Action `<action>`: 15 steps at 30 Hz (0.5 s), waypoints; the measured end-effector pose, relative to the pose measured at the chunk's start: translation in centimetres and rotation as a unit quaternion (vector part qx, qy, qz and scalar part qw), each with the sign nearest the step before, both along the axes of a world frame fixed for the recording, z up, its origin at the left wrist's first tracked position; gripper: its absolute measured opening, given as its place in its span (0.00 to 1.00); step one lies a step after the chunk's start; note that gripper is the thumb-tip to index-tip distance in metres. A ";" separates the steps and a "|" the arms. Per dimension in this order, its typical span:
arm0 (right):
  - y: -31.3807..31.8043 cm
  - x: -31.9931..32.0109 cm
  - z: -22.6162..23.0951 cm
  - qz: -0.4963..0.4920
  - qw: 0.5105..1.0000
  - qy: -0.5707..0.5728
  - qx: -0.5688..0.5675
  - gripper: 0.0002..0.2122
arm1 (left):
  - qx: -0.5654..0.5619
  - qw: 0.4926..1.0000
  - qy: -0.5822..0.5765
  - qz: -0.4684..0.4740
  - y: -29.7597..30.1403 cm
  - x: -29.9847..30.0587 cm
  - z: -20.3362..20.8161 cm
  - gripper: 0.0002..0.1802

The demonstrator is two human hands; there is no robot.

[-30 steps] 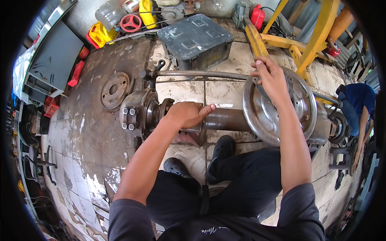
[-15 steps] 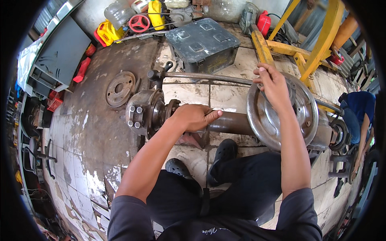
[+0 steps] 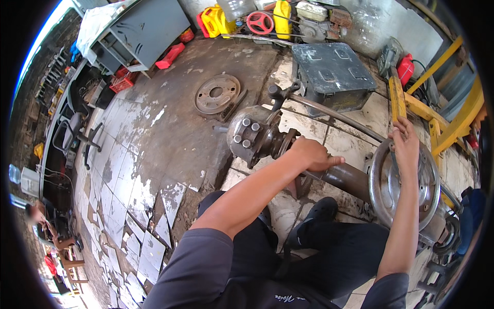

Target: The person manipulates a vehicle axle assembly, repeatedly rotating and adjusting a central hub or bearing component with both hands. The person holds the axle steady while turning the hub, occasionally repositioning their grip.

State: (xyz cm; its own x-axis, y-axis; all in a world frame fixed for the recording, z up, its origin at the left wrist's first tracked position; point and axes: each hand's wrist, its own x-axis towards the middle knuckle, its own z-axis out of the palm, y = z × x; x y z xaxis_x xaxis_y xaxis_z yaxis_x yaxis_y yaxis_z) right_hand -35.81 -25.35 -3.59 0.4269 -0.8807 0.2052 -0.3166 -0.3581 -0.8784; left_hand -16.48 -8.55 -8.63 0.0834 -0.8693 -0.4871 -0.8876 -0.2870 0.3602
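Observation:
A rusty vehicle axle lies slantwise in front of me, with a brown tube (image 3: pixel 346 180), a rounded hub end (image 3: pixel 246 127) bearing several bright bolts, and a big round metal housing (image 3: pixel 378 198). My left hand (image 3: pixel 311 155) is draped over the tube beside the flange (image 3: pixel 289 141), its thumb stretched along the tube and its fingers curled over the far side, partly hidden. At the housing's upper rim, my right hand (image 3: pixel 405 139) has its fingers bent together; what they hold, if anything, is hidden. A long steel rod (image 3: pixel 337 116) runs behind the tube toward that hand.
A round backing plate (image 3: pixel 217 93) lies on the stained floor. Behind the axle stands a dark lidded box (image 3: pixel 333 74). Yellow metal frame legs (image 3: pixel 396 100) are at the right, near a person's blue clothing (image 3: pixel 469 219). Broken tiles (image 3: pixel 146 252) cover the floor at left.
My view has swung left, so the axle and both hands appear farther right and tilted. The left hand stays on the tube. The right hand has lowered toward the housing rim, fingers more bent.

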 end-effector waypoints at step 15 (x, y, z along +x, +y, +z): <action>6.5 -3.9 17.8 0.258 0.902 -0.126 -0.324 0.26 | -0.019 1.000 -0.001 -0.012 0.0 0.0 -0.6 0.47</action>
State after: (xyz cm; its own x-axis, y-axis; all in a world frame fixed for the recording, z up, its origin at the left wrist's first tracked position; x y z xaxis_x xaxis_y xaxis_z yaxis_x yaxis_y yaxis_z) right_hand -39.66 -18.87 14.19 0.6132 -0.2396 0.7527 0.2183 -0.8644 -0.4530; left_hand -16.52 -8.54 -9.19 0.0631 -0.8886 -0.4544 -0.8945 -0.2523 0.3691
